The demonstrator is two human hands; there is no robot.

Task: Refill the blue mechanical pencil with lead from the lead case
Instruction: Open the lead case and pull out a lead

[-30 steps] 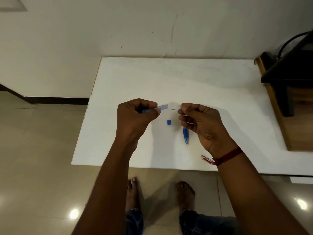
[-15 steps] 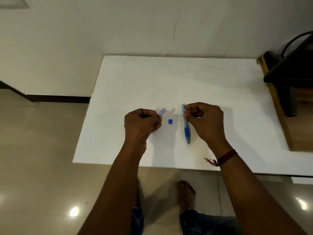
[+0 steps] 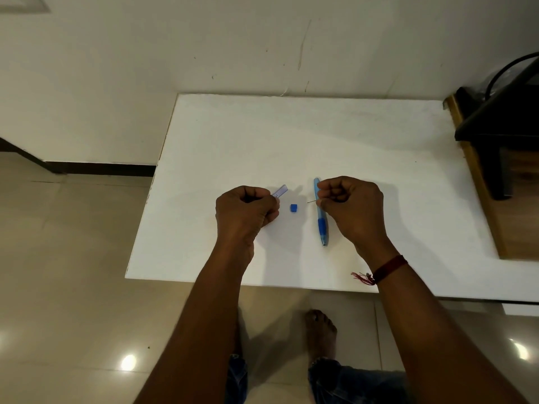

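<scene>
The lead case point(image 3: 280, 190) is pinched in the curled left hand point(image 3: 245, 208), angled up-right. A thin lead point(image 3: 311, 201), pointing left, is pinched by the fisted right hand point(image 3: 351, 205). The blue mechanical pencil point(image 3: 320, 214) is laid on the tabletop point(image 3: 291, 135), long axis running near-to-far.

Home interior: glossy floor tiles point(image 3: 73, 258), plain white table point(image 3: 291, 135), bare feet point(image 3: 319, 328).

light blue mechanical pencil point(image 3: 319, 211) showing a darker blue grip, small blue cap point(image 3: 294, 208) lying on plain white table point(image 3: 291, 135), translucent pale lead case point(image 3: 280, 190), dark red thread bracelet point(image 3: 388, 269), glossy beige floor tiles point(image 3: 67, 258) reflecting light
</scene>
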